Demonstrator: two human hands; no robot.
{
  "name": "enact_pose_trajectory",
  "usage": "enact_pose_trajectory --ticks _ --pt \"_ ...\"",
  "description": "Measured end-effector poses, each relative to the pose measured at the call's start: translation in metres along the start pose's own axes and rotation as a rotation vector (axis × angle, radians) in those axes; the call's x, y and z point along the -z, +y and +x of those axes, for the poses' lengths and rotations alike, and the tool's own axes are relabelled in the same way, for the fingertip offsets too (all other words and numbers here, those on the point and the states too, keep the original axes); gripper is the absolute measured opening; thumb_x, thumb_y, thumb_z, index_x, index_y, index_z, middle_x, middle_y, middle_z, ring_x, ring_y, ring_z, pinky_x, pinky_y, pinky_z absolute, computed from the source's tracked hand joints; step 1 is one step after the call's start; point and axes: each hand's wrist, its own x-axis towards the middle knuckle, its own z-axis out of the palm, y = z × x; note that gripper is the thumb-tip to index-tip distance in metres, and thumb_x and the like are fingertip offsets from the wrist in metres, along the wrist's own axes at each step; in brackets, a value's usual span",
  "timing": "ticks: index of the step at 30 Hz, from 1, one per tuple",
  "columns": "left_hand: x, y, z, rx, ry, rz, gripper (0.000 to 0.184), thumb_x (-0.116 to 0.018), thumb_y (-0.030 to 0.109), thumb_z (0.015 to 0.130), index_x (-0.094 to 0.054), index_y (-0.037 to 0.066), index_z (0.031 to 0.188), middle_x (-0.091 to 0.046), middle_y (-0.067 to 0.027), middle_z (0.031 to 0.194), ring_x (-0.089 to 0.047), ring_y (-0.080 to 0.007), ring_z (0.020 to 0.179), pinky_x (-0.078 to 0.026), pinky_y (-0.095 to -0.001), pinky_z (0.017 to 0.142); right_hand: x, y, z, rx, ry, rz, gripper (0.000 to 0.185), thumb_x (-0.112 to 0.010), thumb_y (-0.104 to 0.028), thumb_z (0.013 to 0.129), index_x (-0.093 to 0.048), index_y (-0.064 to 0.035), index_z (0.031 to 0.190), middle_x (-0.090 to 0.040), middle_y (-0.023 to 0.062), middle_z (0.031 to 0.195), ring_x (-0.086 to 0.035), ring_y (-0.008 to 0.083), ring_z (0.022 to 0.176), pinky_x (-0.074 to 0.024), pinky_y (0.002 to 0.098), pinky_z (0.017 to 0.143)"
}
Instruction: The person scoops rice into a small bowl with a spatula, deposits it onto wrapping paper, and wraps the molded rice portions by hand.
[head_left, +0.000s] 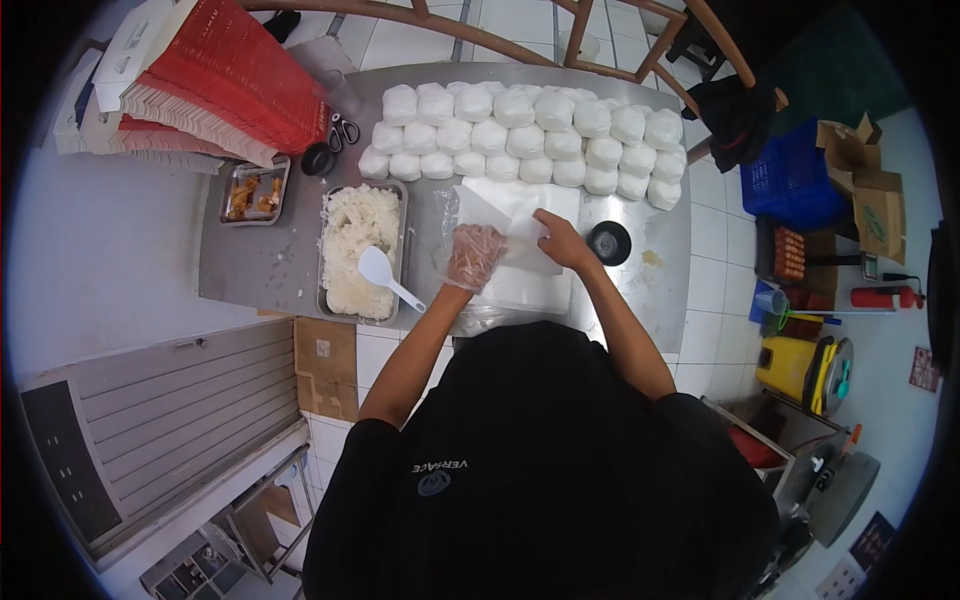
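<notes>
My left hand (476, 257), in a clear plastic glove, rests over the left side of a stack of white sheets (520, 292), its fingers curled. What lies under those fingers is hidden. A lifted or folded white sheet (484, 207) shows just beyond that hand. My bare right hand (563, 240) is at the stack's right side, its index finger and thumb closed at the edge of a sheet. To the left stands a metal tray (402, 225) of cooked white rice (358, 235), with a white rice paddle (378, 268) lying on the rice.
Several rows of white wrapped bundles (520, 140) stand along the table's far side. A black bowl (609, 243) sits right of the sheets. Scissors (343, 130), a small metal tray of brown food (255, 193) and a tall stack of red-and-white packaging (225, 75) are at far left.
</notes>
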Motion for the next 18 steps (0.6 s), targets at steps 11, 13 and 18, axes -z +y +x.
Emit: enact_pose_trajectory --ticks 11,13,18 --pt "0.022 -0.017 0.020 -0.213 0.346 0.175 0.057 -0.068 0.041 0.078 -0.054 0.017 0.128 -0.059 -0.0083 0.120 -0.054 -0.0269 0.116 -0.029 -0.0546 0.107 0.029 -0.028 -0.025 0.292 -0.226 -0.455 0.017 -0.062 0.002 0.070 -0.065 -0.0090 0.084 -0.057 0.0112 0.091 -0.057 0.0321 0.095 -0.0451 0.0465 0.085" --pt "0.005 -0.029 0.038 -0.282 0.018 0.113 0.040 -0.064 0.034 0.080 -0.058 0.016 0.116 -0.061 -0.0079 0.111 -0.058 -0.0270 0.106 -0.035 -0.0514 0.102 0.035 -0.022 -0.034 0.347 -0.214 -0.557 0.015 -0.063 -0.001 0.073 -0.065 -0.0096 0.085 -0.058 0.0101 0.092 -0.058 0.0314 0.095 -0.0446 0.0478 0.086" --pt "-0.018 -0.039 0.027 -0.429 -0.022 -0.074 0.010 -0.056 0.017 0.082 -0.060 0.010 0.087 -0.062 -0.0091 0.088 -0.062 -0.0296 0.081 -0.047 -0.0430 0.085 0.034 -0.021 -0.045 0.261 -0.221 -0.953 0.014 -0.060 -0.007 0.081 -0.065 -0.0089 0.094 -0.061 0.0101 0.103 -0.057 0.0306 0.104 -0.0427 0.0506 0.092"
